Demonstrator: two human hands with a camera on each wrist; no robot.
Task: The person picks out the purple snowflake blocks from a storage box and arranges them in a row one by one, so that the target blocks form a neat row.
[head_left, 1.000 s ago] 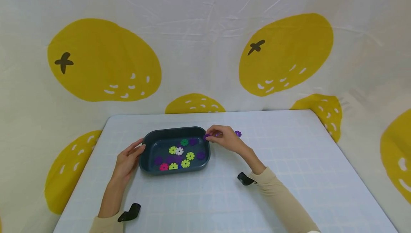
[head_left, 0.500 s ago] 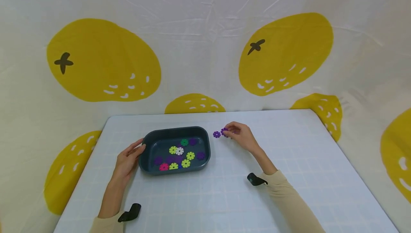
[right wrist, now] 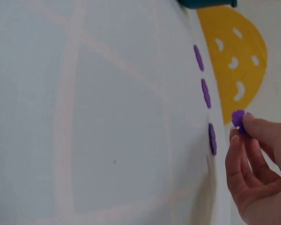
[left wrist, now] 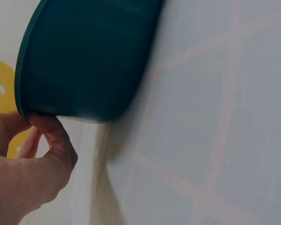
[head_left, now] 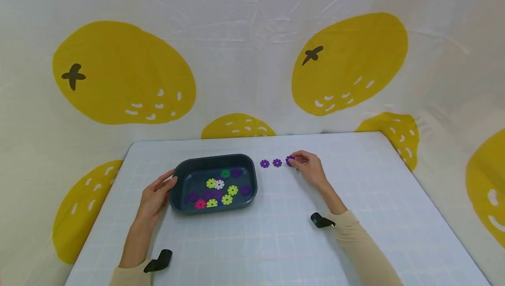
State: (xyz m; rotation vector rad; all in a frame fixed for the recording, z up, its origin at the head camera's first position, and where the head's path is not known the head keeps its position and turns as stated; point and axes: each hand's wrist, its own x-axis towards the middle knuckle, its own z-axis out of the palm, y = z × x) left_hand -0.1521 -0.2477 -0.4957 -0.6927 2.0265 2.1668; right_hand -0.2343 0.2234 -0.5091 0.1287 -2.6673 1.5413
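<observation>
A dark teal tray stands on the table at left of centre. My left hand grips its left rim, thumb and fingers at the edge of the tray in the left wrist view. My right hand is right of the tray, near the table's far edge. Between thumb and fingertips it pinches a purple snowflake disc. Three more purple discs lie in a row beside it in the right wrist view. In the head view the left one and middle one show fully.
Inside the tray are several snowflake discs: yellow-green, white, green, pink and purple. The pale checked tabletop ends at a fruit-print cloth behind it.
My right hand has moved right from the tray's right rim along the purple discs, uncovering the left and middle ones. My left hand and the tray stay put.
</observation>
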